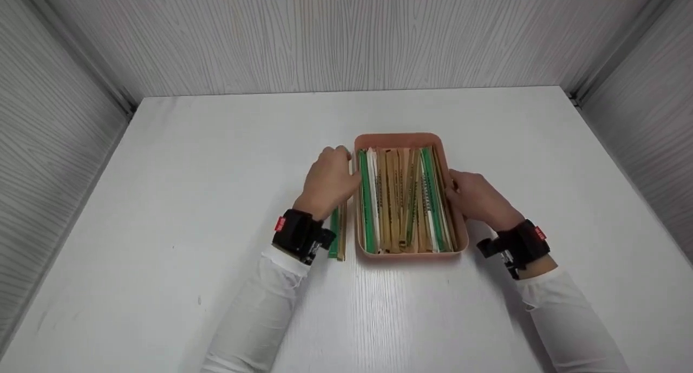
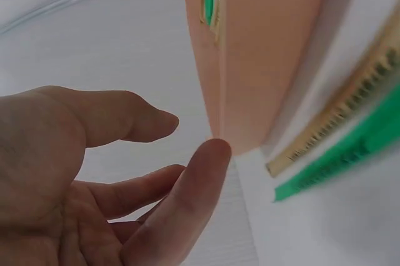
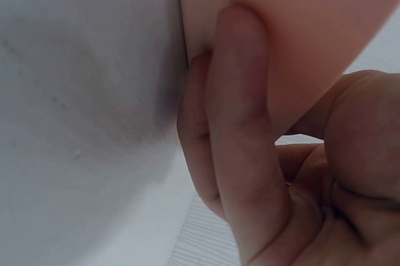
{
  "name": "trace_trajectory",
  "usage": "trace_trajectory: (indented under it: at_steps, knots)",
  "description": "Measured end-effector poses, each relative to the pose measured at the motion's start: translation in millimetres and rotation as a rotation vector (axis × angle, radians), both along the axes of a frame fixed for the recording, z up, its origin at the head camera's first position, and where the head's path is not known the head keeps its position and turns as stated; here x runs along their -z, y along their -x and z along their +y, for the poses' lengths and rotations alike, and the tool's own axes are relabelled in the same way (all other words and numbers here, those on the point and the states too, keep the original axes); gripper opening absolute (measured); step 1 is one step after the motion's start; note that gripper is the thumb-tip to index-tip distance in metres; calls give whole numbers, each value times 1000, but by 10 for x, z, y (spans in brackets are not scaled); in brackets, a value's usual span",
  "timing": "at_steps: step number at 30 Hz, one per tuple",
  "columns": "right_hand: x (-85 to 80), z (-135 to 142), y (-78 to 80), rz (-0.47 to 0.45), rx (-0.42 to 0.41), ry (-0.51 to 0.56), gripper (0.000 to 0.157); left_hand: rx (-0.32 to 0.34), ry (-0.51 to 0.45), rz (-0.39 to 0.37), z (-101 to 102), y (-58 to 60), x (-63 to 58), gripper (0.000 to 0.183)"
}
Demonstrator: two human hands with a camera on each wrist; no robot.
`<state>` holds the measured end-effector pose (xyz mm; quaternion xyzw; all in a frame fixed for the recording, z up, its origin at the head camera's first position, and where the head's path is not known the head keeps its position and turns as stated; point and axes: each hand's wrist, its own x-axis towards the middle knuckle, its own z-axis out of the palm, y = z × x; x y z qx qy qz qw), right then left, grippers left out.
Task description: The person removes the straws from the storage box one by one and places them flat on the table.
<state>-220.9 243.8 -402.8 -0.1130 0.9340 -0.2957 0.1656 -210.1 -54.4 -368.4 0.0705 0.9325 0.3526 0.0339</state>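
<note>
A pink-orange rectangular box (image 1: 411, 258) stands on the white table, packed with long, thin printed stick packets (image 1: 398, 200) in green, white and brown. My right hand (image 1: 479, 197) holds the box's right wall; in the right wrist view its fingers (image 3: 240, 91) press the outer face and the thumb reaches behind the rim. My left hand (image 1: 330, 178) is by the box's left side, its thumb and fingers apart with nothing between them in the left wrist view. Under that hand, a green packet (image 2: 337, 166) and a brown packet (image 2: 337, 116) lie on the table beside the box.
Wood-grain panels enclose the table (image 1: 216, 162) at the back (image 1: 325, 37) and on both sides. Each wrist carries a black camera mount, the left one (image 1: 300, 235) close above the loose packets.
</note>
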Motion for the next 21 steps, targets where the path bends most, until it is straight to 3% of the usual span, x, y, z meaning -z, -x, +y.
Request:
trace_trajectory:
  at_steps: [5, 8, 10, 15, 21]
  knots:
    - [8, 3, -1, 17, 5, -4, 34, 136, 28, 30, 427, 142, -204, 16]
    - [-2, -13, -1, 15, 4, -2, 33, 202, 90, -7, 679, 221, -226, 30]
    - [-9, -19, -1, 9, -3, 3, 32, 242, 173, -18, 830, 251, -204, 40]
    - [-5, -18, 1, 17, -25, 0, 33, 317, 340, -16, 1103, 265, -99, 39]
    - [-3, 1, 2, 38, -26, -26, 31, 284, 343, -83, 1211, 287, 102, 36]
